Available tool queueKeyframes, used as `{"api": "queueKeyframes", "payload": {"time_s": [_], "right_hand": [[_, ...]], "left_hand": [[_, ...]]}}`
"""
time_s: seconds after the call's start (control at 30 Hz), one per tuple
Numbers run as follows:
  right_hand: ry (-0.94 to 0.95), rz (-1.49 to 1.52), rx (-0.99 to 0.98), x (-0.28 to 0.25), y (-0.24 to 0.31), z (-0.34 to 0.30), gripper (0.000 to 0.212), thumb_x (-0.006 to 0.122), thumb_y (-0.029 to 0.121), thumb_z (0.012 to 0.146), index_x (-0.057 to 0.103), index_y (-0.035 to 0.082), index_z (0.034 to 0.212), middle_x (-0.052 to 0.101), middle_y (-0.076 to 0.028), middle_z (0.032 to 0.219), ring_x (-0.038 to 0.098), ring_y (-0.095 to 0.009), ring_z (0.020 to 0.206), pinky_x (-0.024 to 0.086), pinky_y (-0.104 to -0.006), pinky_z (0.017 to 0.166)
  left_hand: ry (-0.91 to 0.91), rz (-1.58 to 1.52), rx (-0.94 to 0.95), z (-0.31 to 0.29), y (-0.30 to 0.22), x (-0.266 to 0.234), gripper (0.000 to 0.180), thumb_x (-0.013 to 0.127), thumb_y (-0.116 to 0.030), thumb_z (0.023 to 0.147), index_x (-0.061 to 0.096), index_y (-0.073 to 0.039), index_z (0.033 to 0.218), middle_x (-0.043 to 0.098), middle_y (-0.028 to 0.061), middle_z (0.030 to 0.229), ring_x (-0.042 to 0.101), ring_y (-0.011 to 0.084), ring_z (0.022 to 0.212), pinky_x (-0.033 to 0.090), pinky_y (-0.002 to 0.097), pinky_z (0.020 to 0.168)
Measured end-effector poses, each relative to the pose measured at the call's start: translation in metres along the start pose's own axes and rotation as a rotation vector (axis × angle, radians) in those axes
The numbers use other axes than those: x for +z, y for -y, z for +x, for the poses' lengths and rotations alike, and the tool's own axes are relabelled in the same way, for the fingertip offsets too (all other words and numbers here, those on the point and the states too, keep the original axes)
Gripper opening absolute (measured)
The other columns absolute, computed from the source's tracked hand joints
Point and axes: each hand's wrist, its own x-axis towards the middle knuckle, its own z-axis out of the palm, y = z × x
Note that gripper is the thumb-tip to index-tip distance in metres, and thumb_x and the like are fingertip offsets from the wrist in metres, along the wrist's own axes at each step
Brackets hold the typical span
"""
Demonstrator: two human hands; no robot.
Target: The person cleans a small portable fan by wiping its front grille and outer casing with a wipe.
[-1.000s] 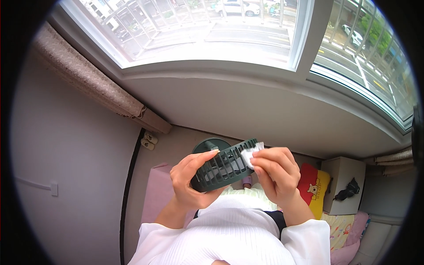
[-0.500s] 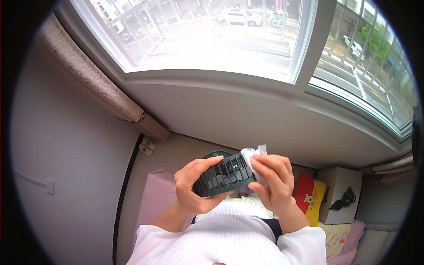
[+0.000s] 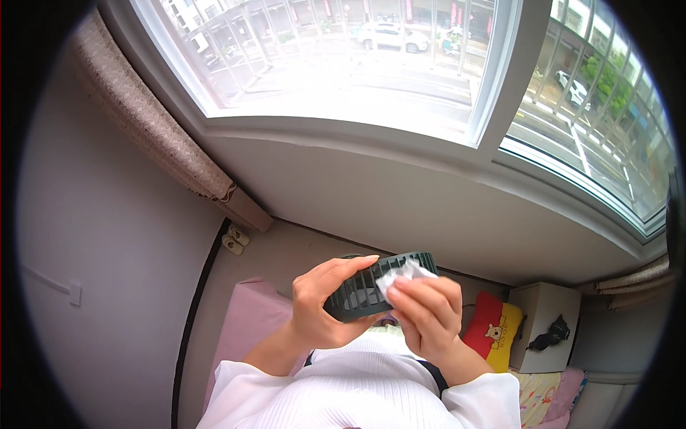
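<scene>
In front of my chest, my left hand [image 3: 319,302] grips a small dark green appliance with a slatted grille [image 3: 351,299], thumb on the upper edge and fingers beneath. It is tilted, its right end higher than its left. Between the fingertips of my right hand [image 3: 431,314] is a crumpled white tissue [image 3: 406,272], pressed against the slats at the right half of the grille. The tissue and my fingers hide part of that half. What lies behind the slats is too dark to make out.
A large window [image 3: 343,79] and the wall below it are ahead. Pink-covered furniture [image 3: 246,314] stands at my left, near pale shoes [image 3: 234,239] on the floor. To the right are a red and yellow cushion [image 3: 493,329] and a cabinet [image 3: 547,304] with a black item [image 3: 550,332].
The tissue in my right hand has moved from the appliance's right end leftward onto the slats of its front. My left hand keeps its grip, shifted slightly to the right.
</scene>
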Motion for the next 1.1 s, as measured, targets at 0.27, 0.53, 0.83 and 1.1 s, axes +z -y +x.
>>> {"api": "queueKeyframes", "payload": {"time_s": [0.27, 0.53, 0.83, 1.1], "right_hand": [[0.069, -0.02, 0.044, -0.002, -0.002, -0.006, 0.032, 0.074, 0.019, 0.081, 0.072, 0.002, 0.109, 0.068, -0.007, 0.112, 0.061, -0.024, 0.098, 0.047, -0.0354, 0.084], [0.175, -0.064, 0.118, -0.003, 0.002, 0.0, 0.043, 0.071, 0.033, 0.086, 0.069, 0.002, 0.115, 0.065, -0.009, 0.117, 0.059, -0.025, 0.104, 0.045, -0.0368, 0.087], [0.145, -0.135, 0.108, -0.006, 0.005, 0.007, 0.039, 0.068, 0.034, 0.089, 0.071, 0.002, 0.111, 0.067, -0.009, 0.11, 0.061, -0.024, 0.099, 0.047, -0.0367, 0.084], [0.137, -0.109, 0.141, 0.002, 0.002, 0.006, 0.033, 0.067, 0.025, 0.089, 0.07, 0.001, 0.112, 0.067, -0.01, 0.109, 0.062, -0.026, 0.096, 0.048, -0.0377, 0.085]], "left_hand": [[-0.051, 0.094, -0.053, -0.002, -0.003, -0.001, 0.061, 0.087, -0.005, 0.054, 0.066, 0.002, 0.112, 0.069, 0.0138, 0.092, 0.07, 0.021, 0.081, 0.055, 0.0296, 0.072], [-0.039, 0.112, -0.022, -0.005, -0.004, -0.001, 0.06, 0.085, -0.005, 0.054, 0.066, 0.001, 0.11, 0.07, 0.014, 0.092, 0.07, 0.0234, 0.081, 0.055, 0.0315, 0.072], [-0.04, 0.129, 0.017, -0.002, -0.008, 0.002, 0.062, 0.085, -0.007, 0.054, 0.066, 0.0, 0.113, 0.07, 0.016, 0.093, 0.07, 0.0283, 0.081, 0.056, 0.0334, 0.073], [-0.085, 0.14, -0.011, -0.006, -0.006, 0.005, 0.06, 0.086, -0.006, 0.054, 0.067, 0.0, 0.11, 0.07, 0.0156, 0.091, 0.071, 0.027, 0.081, 0.056, 0.0321, 0.072]]}}
